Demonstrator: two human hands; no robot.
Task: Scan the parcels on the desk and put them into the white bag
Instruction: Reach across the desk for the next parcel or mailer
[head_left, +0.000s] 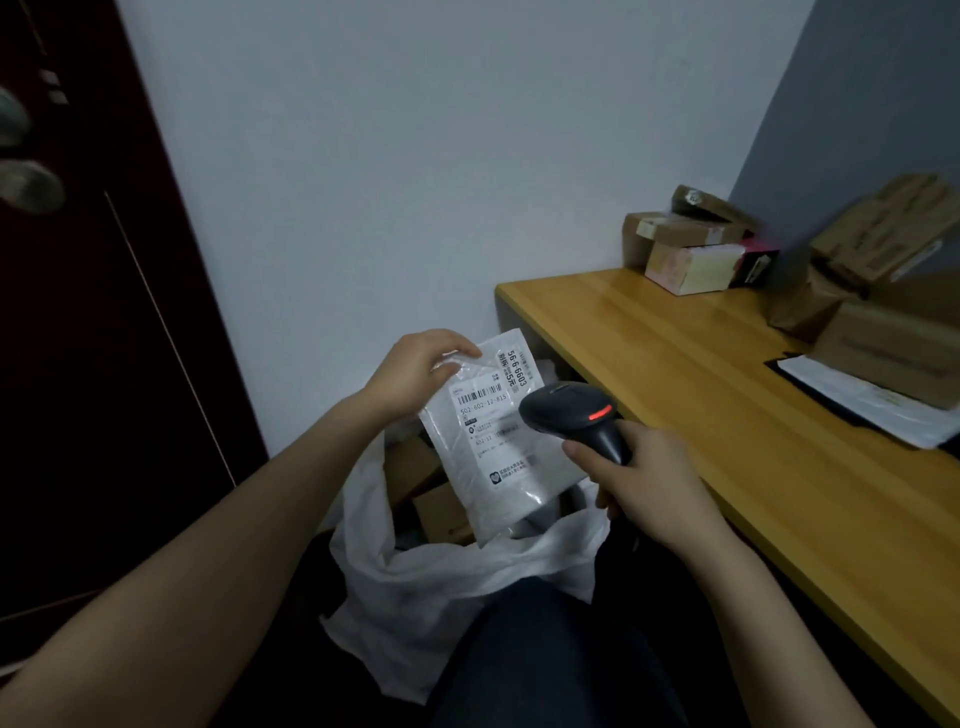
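Note:
My left hand (415, 371) pinches the top corner of a flat white plastic parcel (493, 452) with a printed barcode label facing me. It hangs over the open white bag (431, 587) on the floor, which holds brown cardboard boxes (441, 514). My right hand (644, 483) grips the handle of a black barcode scanner (566, 410). Its head points at the label and a red light glows on it. Several cardboard parcels (691, 244) lie on the wooden desk (727, 426) to the right.
More brown boxes (883, 291) are stacked at the desk's far right, beside a flat packet on a black sheet (872, 400). A dark red door (93, 312) stands at the left. My knee (545, 649) is right below the bag.

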